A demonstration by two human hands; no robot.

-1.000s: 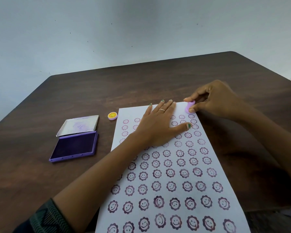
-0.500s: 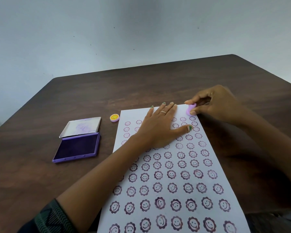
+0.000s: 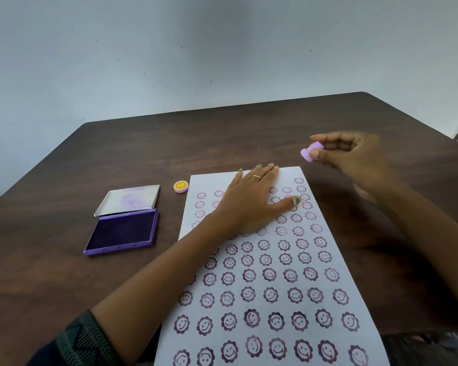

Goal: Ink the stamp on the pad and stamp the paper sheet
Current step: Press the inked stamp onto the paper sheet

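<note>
Head view is showing the paper sheet [image 3: 273,273] lying nearest on the dark table [image 3: 64,260], rows of purple smiley flowers covering it. Farther up, the left hand [image 3: 251,204] is lying flat on the sheet, fingers spread, gripping nothing. To its left the open ink pad [image 3: 122,232] is sitting beside a small yellow-faced cap [image 3: 181,186]. Beyond the sheet's far right corner, the right hand [image 3: 354,154] is hovering above the table, its grip pinching the lilac stamp [image 3: 312,152] between thumb and fingertips.
</note>
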